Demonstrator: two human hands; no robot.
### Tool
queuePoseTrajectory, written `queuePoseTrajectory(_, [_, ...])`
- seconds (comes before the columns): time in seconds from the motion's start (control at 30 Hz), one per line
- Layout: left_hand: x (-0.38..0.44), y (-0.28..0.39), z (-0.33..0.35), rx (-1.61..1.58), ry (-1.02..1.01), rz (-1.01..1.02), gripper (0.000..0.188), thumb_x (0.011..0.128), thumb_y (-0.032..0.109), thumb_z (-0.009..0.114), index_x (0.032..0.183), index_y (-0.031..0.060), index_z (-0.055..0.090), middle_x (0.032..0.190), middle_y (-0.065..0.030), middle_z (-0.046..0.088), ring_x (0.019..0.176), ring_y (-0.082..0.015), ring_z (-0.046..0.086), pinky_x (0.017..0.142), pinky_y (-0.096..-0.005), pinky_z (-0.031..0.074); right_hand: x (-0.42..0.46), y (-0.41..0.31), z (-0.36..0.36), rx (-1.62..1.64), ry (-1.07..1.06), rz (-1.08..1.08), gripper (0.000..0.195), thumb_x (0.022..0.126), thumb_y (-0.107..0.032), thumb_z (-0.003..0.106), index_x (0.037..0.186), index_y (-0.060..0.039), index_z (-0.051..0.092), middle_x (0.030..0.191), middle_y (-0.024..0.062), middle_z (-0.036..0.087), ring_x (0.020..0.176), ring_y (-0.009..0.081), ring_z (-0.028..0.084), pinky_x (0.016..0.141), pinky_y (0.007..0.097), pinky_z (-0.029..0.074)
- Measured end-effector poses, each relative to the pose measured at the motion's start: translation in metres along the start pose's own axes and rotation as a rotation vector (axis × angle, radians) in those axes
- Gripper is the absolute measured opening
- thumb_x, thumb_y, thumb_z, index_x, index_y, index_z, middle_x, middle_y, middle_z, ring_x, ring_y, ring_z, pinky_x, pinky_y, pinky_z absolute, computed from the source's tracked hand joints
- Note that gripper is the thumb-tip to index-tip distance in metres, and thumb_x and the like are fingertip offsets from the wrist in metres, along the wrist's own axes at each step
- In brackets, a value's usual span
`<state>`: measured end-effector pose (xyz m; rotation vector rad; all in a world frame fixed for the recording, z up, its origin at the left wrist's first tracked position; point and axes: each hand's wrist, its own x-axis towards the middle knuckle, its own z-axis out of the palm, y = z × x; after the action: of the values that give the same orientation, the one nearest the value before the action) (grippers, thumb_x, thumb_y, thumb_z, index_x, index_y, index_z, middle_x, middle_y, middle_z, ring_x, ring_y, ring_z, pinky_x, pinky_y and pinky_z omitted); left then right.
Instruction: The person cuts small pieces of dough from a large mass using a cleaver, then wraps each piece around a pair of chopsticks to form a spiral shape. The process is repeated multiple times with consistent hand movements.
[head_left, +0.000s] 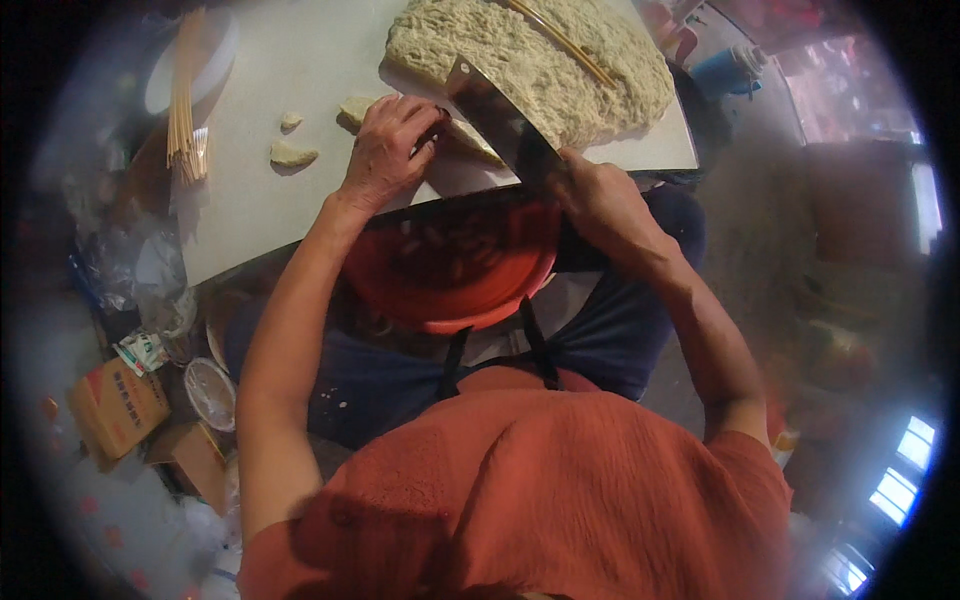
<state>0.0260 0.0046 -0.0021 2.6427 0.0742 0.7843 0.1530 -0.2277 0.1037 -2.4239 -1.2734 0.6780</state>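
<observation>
My right hand (600, 199) grips the handle of a cleaver (506, 124), whose broad blade slants up and left in front of a large, rough slab of pale dough-like material (457, 34). My left hand (394, 146) is bent over the board with its fingers curled near the blade. What lies under its fingertips is partly hidden. A cut strip of the pale material (472, 141) shows between that hand and the blade. Another chunk (355, 112) sits behind my left hand, and two small pieces (292, 155) lie farther left. Thin sticks (566, 45) rest on the slab.
Below the edge of the white board (247, 187), a red basin (450, 300) with small pale pieces inside stands between my knees. A bundle of thin sticks (182, 97) lies across a white dish (214, 56) at left. Cardboard boxes (120, 409) stand on the floor.
</observation>
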Motion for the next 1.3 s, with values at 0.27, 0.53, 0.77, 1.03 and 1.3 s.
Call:
queuePoseTrajectory(0.27, [0.003, 0.008, 0.001, 0.017, 0.005, 0.031, 0.027, 0.074, 0.013, 0.065, 0.099, 0.0047, 0.06, 0.107, -0.0104, 0.057, 0.104, -0.0303, 0.052, 0.098, -0.0433, 0.037, 0.004, 0.012, 0.011, -0.05, -0.021, -0.037, 0.024, 0.088, -0.018, 0.048, 0.103, 0.0009, 0.051, 0.086, 0.0294, 0.058, 0.086, 0.0464, 0.056, 0.073, 0.0499, 0.042])
queuePoseTrajectory(0.53, [0.002, 0.009, 0.002, 0.122, -0.142, -0.002, 0.024, 0.073, 0.013, 0.064, 0.094, 0.0041, 0.061, 0.104, -0.0113, 0.057, 0.102, -0.0304, 0.053, 0.096, -0.0422, 0.038, 0.044, -0.013, 0.011, -0.05, -0.187, 0.013, 0.026, 0.088, -0.021, 0.047, 0.09, 0.0013, 0.06, 0.081, 0.0276, 0.06, 0.082, 0.0434, 0.06, 0.07, 0.0472, 0.046])
queuePoseTrajectory(0.77, [-0.002, 0.005, -0.005, 0.019, 0.021, -0.069, 0.024, 0.081, 0.017, 0.06, 0.102, 0.0069, 0.06, 0.106, -0.0105, 0.057, 0.104, -0.0288, 0.053, 0.101, -0.0459, 0.033, 0.051, -0.007, 0.025, -0.032, -0.005, -0.098, 0.03, 0.088, -0.024, 0.047, 0.087, 0.0029, 0.06, 0.079, 0.0272, 0.061, 0.079, 0.0442, 0.06, 0.069, 0.0473, 0.047])
queuePoseTrajectory(1.03, [-0.014, -0.018, -0.028, 0.087, 0.027, -0.156, 0.023, 0.085, 0.014, 0.055, 0.107, 0.0095, 0.058, 0.108, -0.0075, 0.058, 0.103, -0.0265, 0.054, 0.102, -0.0462, 0.032, 0.026, -0.007, 0.014, -0.059, 0.033, -0.049, 0.028, 0.087, -0.024, 0.051, 0.093, 0.0026, 0.057, 0.082, 0.0286, 0.06, 0.082, 0.0444, 0.059, 0.072, 0.0488, 0.045])
queuePoseTrajectory(1.3, [-0.013, -0.021, -0.024, 0.068, 0.071, -0.061, 0.027, 0.079, 0.011, 0.059, 0.105, 0.0068, 0.058, 0.108, -0.0086, 0.058, 0.103, -0.03, 0.053, 0.102, -0.0449, 0.033, 0.035, -0.026, 0.023, -0.022, -0.022, -0.097, 0.026, 0.086, -0.021, 0.052, 0.092, 0.0036, 0.057, 0.082, 0.0292, 0.059, 0.082, 0.0451, 0.058, 0.072, 0.049, 0.045])
